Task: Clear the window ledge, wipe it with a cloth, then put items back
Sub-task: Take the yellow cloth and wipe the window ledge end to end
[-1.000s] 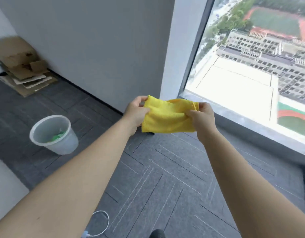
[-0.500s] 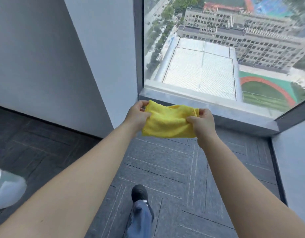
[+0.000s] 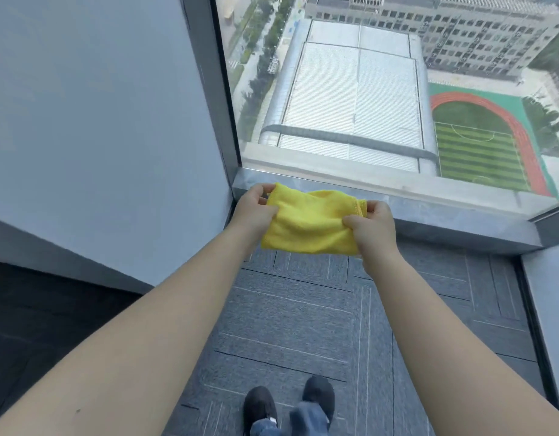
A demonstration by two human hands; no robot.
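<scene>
A: How far along is it?
B: Near first: the left hand (image 3: 256,209) and right hand (image 3: 371,223) each have a closed grip on the yellow cloth (image 3: 309,223), stretched just short of the window ledge (image 3: 445,212). The ledge looks bare, so clearing seems done; wiping and restocking remain.
A: And since before?
B: The view has swung off the bin, squarely onto the window (image 3: 397,89)

Bright window (image 3: 382,89) daylight, wide-angle distortion

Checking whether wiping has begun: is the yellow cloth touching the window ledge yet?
Cannot tell. In the head view the yellow cloth, pinched between the left hand and right hand, overlaps the window ledge, hiding any gap or contact.
</scene>
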